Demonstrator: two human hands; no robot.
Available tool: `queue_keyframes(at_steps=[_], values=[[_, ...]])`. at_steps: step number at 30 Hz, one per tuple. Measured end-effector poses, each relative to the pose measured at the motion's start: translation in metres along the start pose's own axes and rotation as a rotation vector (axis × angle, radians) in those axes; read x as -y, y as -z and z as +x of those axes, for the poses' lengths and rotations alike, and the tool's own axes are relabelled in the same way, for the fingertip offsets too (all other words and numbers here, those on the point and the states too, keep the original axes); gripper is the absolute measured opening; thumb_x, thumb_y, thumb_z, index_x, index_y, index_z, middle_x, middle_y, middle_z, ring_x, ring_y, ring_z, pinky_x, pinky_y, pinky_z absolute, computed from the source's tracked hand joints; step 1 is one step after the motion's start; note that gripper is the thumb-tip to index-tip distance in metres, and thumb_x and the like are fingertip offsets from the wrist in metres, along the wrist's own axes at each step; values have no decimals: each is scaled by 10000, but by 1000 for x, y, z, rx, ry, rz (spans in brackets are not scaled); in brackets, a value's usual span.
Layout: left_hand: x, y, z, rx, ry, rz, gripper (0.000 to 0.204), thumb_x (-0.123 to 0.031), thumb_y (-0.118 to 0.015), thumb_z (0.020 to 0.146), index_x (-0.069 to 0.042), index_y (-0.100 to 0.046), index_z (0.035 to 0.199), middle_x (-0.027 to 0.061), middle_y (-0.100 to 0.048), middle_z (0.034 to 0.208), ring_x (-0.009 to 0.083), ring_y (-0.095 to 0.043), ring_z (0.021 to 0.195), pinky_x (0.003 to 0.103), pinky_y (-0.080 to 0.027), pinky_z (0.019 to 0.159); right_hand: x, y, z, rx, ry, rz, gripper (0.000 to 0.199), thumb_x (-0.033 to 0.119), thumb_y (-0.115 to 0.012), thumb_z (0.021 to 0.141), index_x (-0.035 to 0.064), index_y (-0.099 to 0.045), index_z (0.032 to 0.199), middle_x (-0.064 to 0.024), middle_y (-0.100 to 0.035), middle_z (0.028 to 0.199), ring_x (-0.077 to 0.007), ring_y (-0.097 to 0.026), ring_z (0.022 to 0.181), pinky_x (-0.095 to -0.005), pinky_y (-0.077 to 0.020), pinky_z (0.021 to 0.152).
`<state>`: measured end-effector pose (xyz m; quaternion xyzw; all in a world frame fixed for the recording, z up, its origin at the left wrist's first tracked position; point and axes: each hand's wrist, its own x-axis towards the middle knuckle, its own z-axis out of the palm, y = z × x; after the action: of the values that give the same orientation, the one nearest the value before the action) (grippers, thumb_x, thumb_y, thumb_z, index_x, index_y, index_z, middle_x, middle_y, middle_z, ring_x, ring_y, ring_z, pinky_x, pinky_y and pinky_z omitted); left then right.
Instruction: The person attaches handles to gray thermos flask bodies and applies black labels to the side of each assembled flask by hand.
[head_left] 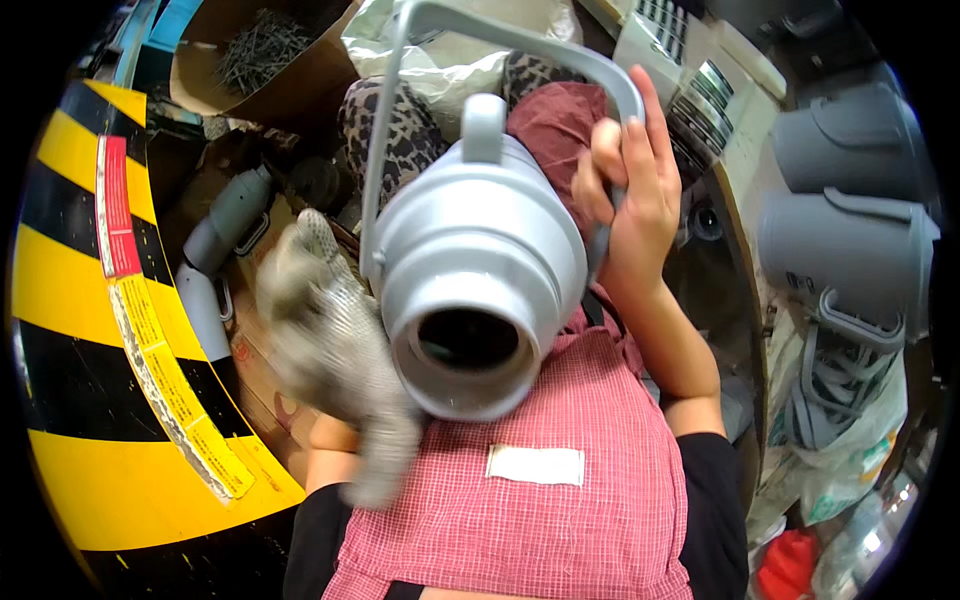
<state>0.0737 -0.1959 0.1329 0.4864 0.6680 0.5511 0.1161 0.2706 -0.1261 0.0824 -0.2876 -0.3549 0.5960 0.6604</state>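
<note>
A grey plastic thermos jug shell (455, 225) is in front of my chest, its round dark opening turned toward me. A long swing handle (500, 32) arches over its far end, and a small loop grip stands on its side. My right hand (640, 190), bare, is closed around the right arm of the handle with one finger stretched up. My left hand (325, 310), in a pale knit glove, is beside the shell's left side. Motion blurs its fingers, and whether it touches the shell cannot be made out.
A yellow-and-black striped machine panel (80, 370) bounds the left. Beyond it are a box of dark metal pins (265, 50) and grey jug shells (230, 215). More shells (840, 245) sit on the right bench (745, 190), above a bag of loose grey handles (835, 385).
</note>
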Motion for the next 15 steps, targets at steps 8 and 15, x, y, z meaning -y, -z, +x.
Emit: queue_keyframes(at_steps=[8,15], values=[[50,-12,40,709,353,-902,543,-306,-867,707,1,-683,1115,21,-639,964,114,-613,842,238,-496,786,3,4,-24,113,-81,-196,656,271,-454,1102,42,-163,1643,-21,-454,789,-109,-438,673,-258,-404,649],[85,-11,24,808,568,-938,451,-262,-806,770,-17,-663,1120,20,-651,968,106,-604,883,243,-490,827,-2,7,-30,153,11,-383,687,295,-482,1080,82,-161,1649,-43,-492,807,-170,-483,770,-372,-454,808]])
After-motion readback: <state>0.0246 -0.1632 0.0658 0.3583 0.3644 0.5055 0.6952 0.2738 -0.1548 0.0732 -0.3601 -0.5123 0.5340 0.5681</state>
